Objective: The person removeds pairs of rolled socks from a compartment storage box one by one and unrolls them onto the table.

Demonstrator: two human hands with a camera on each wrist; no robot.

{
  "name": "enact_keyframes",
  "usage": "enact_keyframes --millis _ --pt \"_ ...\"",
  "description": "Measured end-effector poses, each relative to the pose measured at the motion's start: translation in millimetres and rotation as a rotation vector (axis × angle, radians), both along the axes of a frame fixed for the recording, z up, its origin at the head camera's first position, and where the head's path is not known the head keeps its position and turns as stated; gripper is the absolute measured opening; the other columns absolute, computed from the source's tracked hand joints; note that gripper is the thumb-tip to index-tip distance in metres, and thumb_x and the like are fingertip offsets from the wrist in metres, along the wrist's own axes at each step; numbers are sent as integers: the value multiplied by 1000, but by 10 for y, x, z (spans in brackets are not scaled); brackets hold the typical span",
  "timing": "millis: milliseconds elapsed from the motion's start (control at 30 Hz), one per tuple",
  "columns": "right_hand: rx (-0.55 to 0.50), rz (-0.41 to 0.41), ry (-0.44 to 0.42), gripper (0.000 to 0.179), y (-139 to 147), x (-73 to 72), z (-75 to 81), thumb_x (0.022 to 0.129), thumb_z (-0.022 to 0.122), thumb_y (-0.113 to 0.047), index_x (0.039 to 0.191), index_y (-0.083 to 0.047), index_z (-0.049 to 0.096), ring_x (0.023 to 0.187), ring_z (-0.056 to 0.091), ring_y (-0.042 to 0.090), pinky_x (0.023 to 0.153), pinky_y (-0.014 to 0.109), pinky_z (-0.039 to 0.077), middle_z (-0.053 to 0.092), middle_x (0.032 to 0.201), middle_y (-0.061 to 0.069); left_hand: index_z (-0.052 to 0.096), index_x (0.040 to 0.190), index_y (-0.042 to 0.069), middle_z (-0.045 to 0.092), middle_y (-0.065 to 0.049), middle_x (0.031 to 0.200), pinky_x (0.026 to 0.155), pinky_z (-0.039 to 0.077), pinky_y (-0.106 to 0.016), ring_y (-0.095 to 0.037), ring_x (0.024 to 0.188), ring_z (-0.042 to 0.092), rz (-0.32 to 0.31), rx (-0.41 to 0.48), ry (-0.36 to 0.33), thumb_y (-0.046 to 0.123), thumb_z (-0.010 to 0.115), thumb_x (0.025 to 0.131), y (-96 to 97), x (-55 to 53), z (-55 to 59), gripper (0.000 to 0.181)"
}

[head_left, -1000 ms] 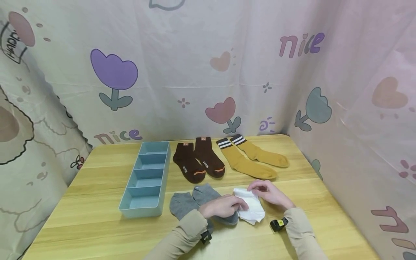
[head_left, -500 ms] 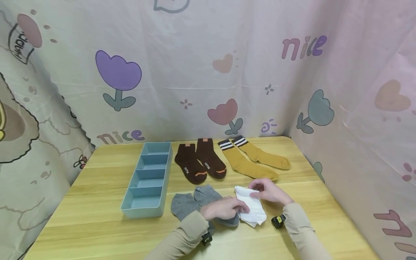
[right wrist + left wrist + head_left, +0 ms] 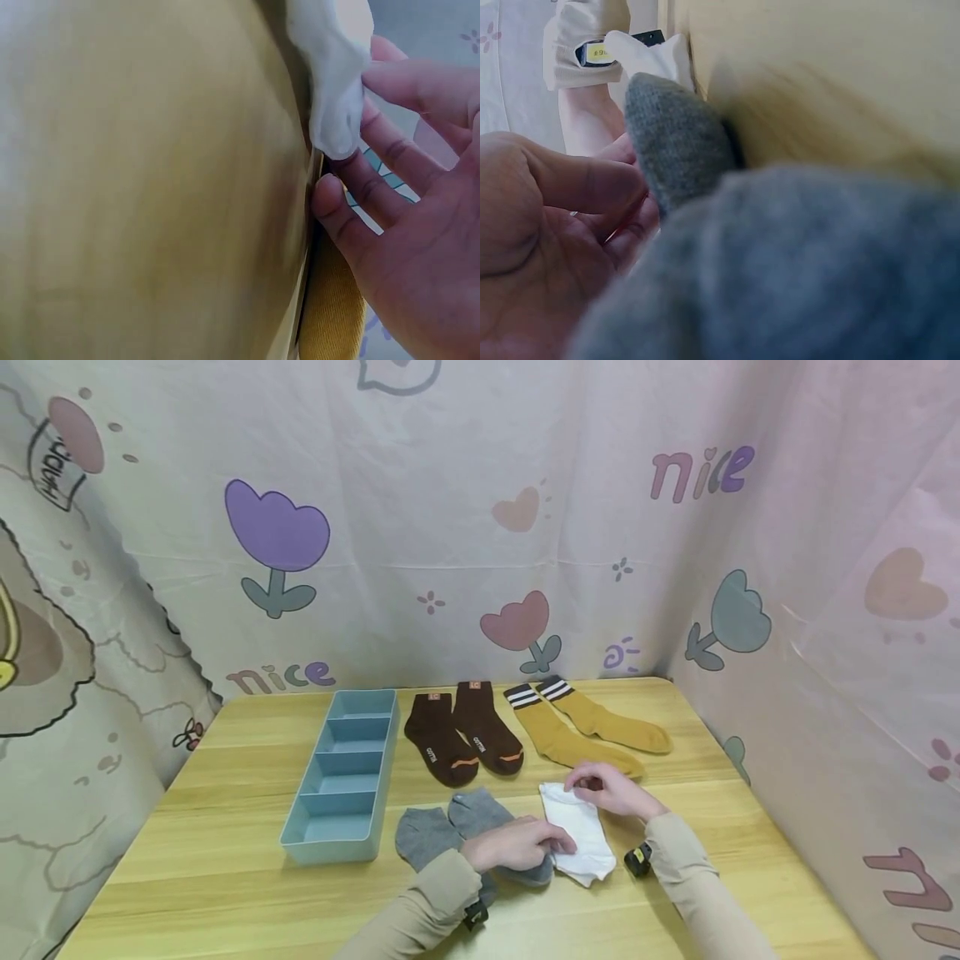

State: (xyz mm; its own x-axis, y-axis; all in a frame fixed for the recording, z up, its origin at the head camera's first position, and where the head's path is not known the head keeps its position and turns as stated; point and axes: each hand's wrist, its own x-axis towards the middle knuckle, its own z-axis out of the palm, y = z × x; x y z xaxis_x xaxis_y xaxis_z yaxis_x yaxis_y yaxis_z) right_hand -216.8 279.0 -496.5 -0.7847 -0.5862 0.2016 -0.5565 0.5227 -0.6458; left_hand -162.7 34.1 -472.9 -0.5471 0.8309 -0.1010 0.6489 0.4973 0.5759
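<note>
White socks (image 3: 581, 835), stacked one on the other, lie flat at the right front. My left hand (image 3: 521, 843) crosses over a pair of grey socks (image 3: 427, 835), and its outstretched index finger presses on the white fabric. My right hand (image 3: 611, 789) pinches the far edge of the white socks between thumb and index finger. In the right wrist view, the thumb (image 3: 397, 81) lies against the white fabric while the other fingers spread toward the table. Blurred grey sock fabric (image 3: 817, 262) fills the lower part of the left wrist view, beside the left thumb.
A blue-grey tray (image 3: 381, 777) with several compartments stands to the left. Two brown socks (image 3: 438, 739) and two mustard socks (image 3: 570, 739) with striped cuffs lie along the back of the wooden table (image 3: 225, 827). A printed curtain (image 3: 420, 527) hangs behind.
My right hand has slid a little left and away along the far edge of the white socks, which now lie smoother. The left hand stays on them.
</note>
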Motion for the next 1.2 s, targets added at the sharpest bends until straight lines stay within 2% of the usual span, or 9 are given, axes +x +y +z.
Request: enact_keyframes --millis 133,233,367,667,967,1200 --pt "41 -10 -42 11 -12 -12 18 88 72 -7 99 -10 74 81 53 4 71 21 46 69 92 4 73 120 16 75 7 117 91 48 -11 0 105 66 -6 8 -3 -6 50 93 0 3 -8 42" --pt "84 -26 -98 17 -38 -27 36 84 79 -15 98 -13 71 78 51 4 70 20 45 65 86 0 73 120 16 75 7 116 91 47 -11 1 105 66 1 9 0 -6 51 92 1 9 -12 42" --pt "101 -22 -133 20 -64 -57 50 81 81 -14 96 -12 67 74 49 3 67 20 44 59 80 0 73 120 16 75 7 117 91 47 -9 2 105 65 -1 11 11 -7 51 90 6 22 -27 44" --pt "82 -15 -104 15 -51 -109 46 83 79 -7 94 -6 70 72 50 1 65 19 45 65 80 3 72 121 16 75 7 118 90 47 -9 2 105 65 -7 16 7 -7 50 92 12 41 -34 44" --pt "80 -69 -75 8 -58 -179 69 90 70 -4 97 -3 71 71 54 1 65 19 47 68 81 5 73 121 16 75 7 117 90 46 -9 2 104 65 1 7 4 -7 50 93 5 40 -15 43" --pt "97 -89 -29 12 -50 -282 50 92 66 -5 101 1 71 74 57 2 67 20 49 70 84 7 72 121 16 74 7 118 91 46 -10 2 104 64 9 6 8 -7 50 90 -4 28 -4 45"
